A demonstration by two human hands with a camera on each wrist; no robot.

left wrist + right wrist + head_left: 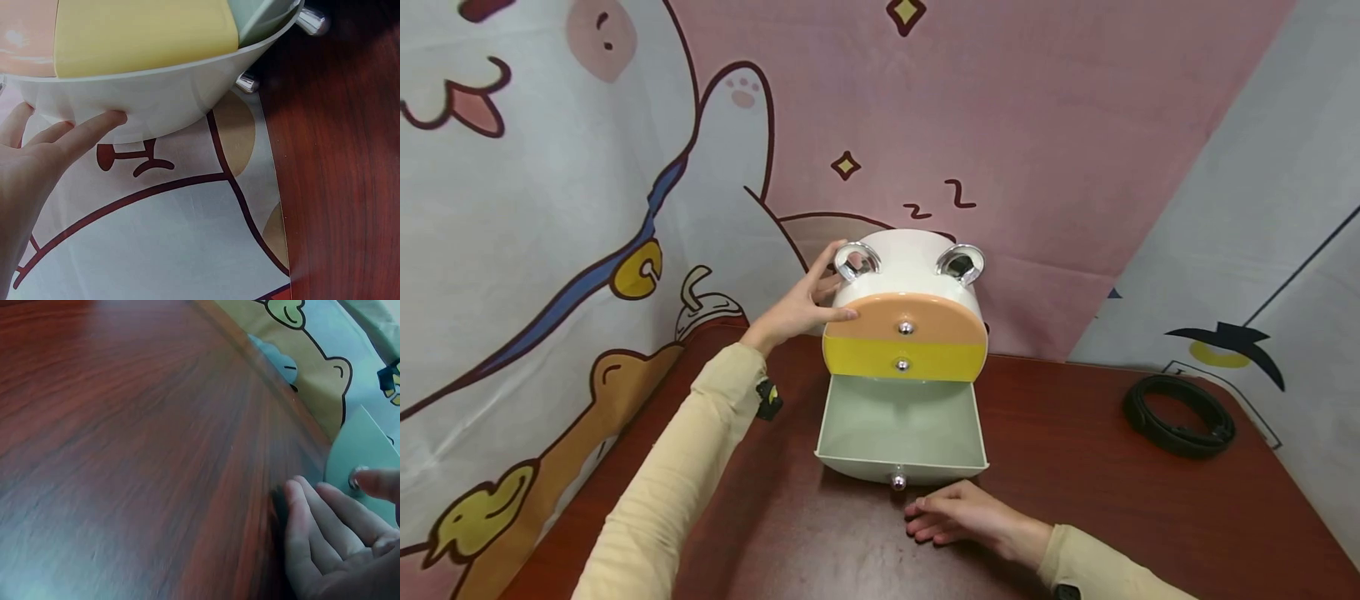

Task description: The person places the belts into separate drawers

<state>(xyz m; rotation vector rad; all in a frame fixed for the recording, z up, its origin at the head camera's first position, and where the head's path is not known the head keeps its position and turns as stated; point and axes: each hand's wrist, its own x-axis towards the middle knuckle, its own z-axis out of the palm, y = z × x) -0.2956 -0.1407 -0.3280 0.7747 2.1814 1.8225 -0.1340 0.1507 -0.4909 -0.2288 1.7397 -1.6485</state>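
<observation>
A small white drawer box [906,265] with two chrome-ringed eyes on top stands on the table in the head view. Its orange drawer [872,321] and yellow drawer [857,360] are closed, while the pale green bottom drawer [898,421] is pulled out toward me. My left hand [799,307] rests on the box's left side, thumb at the orange front's edge; fingertips [115,117] press its white wall in the left wrist view. Just below and right of the green drawer's chrome knob [898,482], my right hand [973,517] has extended fingers and holds nothing.
A coiled black belt [1183,437] lies at the right on the dark red wooden table [1060,450]. Cartoon-printed cloth [1000,125] hangs behind the box and along the left and right sides.
</observation>
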